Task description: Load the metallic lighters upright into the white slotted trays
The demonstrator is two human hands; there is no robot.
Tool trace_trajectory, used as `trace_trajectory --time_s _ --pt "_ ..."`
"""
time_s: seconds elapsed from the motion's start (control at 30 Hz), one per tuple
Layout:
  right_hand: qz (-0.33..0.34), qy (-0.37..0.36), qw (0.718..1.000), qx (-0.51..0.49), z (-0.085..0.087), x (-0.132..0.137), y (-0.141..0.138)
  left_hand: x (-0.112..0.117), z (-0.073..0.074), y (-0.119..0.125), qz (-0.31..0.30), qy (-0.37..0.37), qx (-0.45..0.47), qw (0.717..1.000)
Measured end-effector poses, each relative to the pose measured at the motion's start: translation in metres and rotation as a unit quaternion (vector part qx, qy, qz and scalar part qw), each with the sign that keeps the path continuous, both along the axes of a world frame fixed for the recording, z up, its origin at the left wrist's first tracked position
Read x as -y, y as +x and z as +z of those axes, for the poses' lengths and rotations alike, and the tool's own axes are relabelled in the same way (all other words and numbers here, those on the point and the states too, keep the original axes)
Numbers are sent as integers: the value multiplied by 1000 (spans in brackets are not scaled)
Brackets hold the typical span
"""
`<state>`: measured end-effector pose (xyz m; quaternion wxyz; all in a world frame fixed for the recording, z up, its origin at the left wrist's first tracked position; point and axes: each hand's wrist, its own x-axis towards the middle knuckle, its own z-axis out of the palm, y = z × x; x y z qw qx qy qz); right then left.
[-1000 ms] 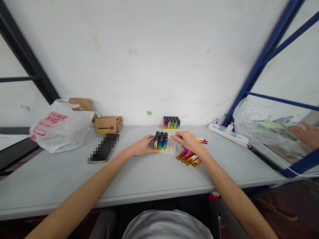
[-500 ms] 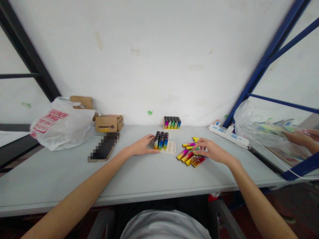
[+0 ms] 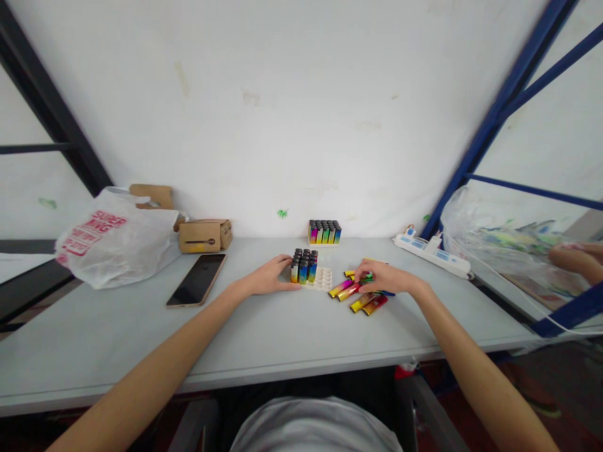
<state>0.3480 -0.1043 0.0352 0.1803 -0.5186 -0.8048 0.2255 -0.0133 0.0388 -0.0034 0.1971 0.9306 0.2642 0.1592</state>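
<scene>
A white tray (image 3: 324, 280) on the grey table (image 3: 264, 339) holds several rainbow-coloured lighters (image 3: 304, 266) standing upright in its left half; its right slots are bare. My left hand (image 3: 269, 276) rests flat against the tray's left side, fingers stretched out. My right hand (image 3: 381, 277) lies over a heap of loose lighters (image 3: 362, 296) to the right of the tray, its fingers curled round one or more of them. A second, full tray of lighters (image 3: 324, 232) stands at the back by the wall.
A phone (image 3: 196, 279) lies left of my left hand. Behind it stand a small cardboard box (image 3: 205, 235) and a white plastic bag (image 3: 115, 237). A white power strip (image 3: 432, 253) lies at the back right. Another person's hand (image 3: 575, 258) reaches into a clear bag (image 3: 499, 242).
My right hand left the tray, swung right to the loose lighters, then drew back left while closing on them. The heap has shifted. My left hand stayed put.
</scene>
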Motion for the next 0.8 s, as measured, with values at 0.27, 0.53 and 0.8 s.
trace_trajectory --time_s 0.27,0.53,0.8 --pt "-40 -67 946 -314 14 -4 -19 0 0 0 -5 15 -15 1000" --pt "-119 -21 794 -596 36 -21 -58 0 1 0 -9 13 1 1000" --pt "-69 -18 798 -598 24 -34 -88 1 0 0 -10 14 5 1000"
